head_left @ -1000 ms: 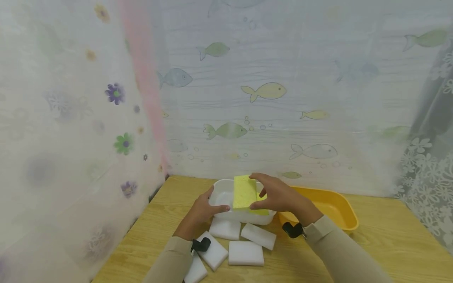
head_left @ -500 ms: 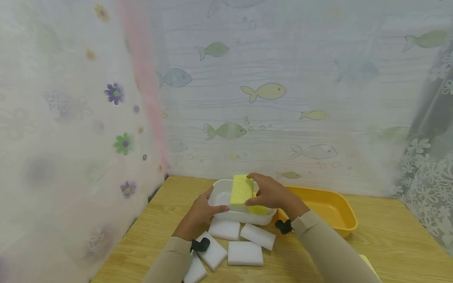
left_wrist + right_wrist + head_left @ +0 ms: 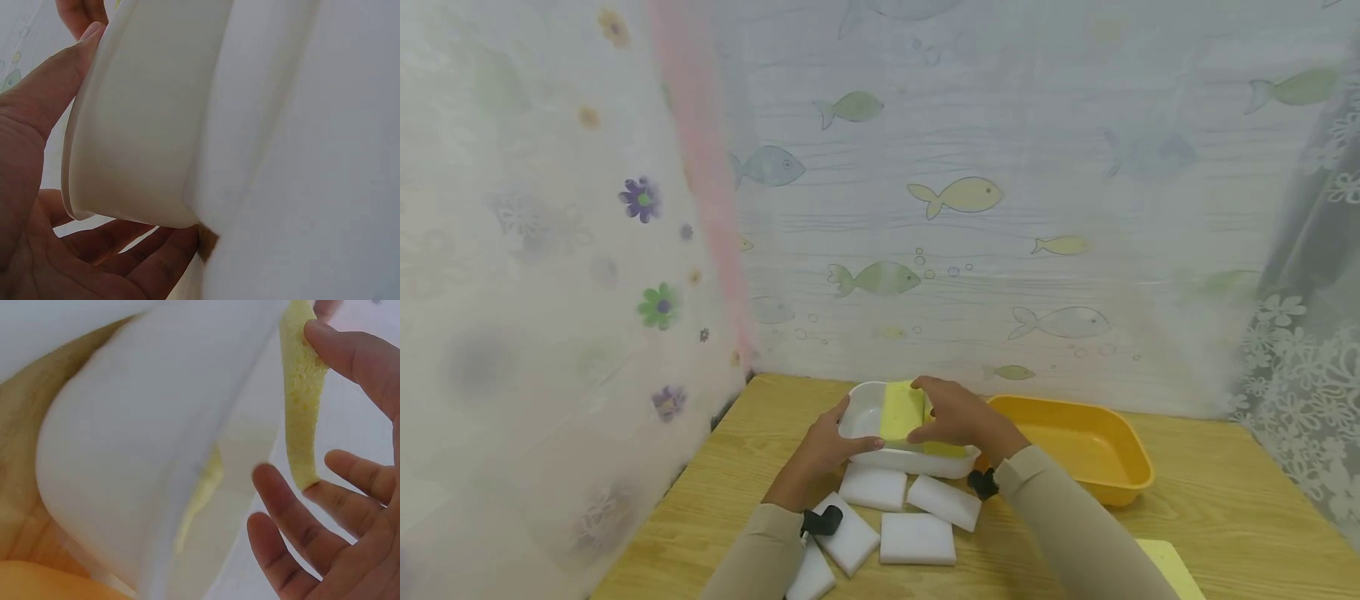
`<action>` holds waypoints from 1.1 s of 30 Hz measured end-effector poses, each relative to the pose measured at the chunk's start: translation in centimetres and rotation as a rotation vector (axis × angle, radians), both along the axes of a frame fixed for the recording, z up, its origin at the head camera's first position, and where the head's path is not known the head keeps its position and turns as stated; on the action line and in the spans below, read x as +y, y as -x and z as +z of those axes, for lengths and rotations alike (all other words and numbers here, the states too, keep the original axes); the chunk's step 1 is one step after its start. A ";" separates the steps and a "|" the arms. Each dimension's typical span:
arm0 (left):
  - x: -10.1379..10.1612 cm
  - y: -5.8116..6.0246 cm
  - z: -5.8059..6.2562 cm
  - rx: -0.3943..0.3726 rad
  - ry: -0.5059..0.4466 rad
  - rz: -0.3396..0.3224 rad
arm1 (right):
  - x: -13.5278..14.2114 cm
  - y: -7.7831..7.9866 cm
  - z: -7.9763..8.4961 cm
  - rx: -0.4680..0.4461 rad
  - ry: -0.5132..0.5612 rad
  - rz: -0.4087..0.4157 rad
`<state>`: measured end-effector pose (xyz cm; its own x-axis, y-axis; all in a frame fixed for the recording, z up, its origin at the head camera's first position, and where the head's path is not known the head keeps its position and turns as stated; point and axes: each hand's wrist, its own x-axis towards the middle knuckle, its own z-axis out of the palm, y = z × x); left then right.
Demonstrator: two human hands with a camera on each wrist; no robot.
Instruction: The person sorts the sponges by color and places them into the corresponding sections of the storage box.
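The right hand (image 3: 951, 414) pinched a yellow sponge (image 3: 901, 412) by its edges, thumb on one end and fingers on the other, holding it tilted inside the white tub (image 3: 861, 417). The left hand (image 3: 823, 446) gripped the tub's near-left rim, thumb over the lip. A second yellow piece seemed to lie in the tub beneath, though the wrist view blurred it. Four or five white foam blocks (image 3: 917, 538) crowded the wooden table (image 3: 1225, 500) just before the tub; an orange tray (image 3: 1075, 442) sat close beside it on the right.

Beige long sleeves (image 3: 1075, 517), black wrist straps (image 3: 822, 522) (both arms)
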<state>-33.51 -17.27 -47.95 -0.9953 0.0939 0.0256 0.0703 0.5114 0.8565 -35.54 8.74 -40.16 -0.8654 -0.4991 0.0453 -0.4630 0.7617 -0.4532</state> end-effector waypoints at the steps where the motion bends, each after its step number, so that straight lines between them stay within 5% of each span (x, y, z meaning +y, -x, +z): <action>1: 0.0 0.0 0.0 0.001 0.003 0.000 | -0.1 0.1 -0.2 0.001 -0.004 -0.001; 16: 0.0 0.1 0.3 0.007 0.004 -0.009 | -1.3 0.8 -1.8 0.080 -0.029 0.008; 33: 0.0 0.4 0.0 0.005 -0.001 -0.002 | -2.1 0.5 -2.4 0.059 -0.054 0.031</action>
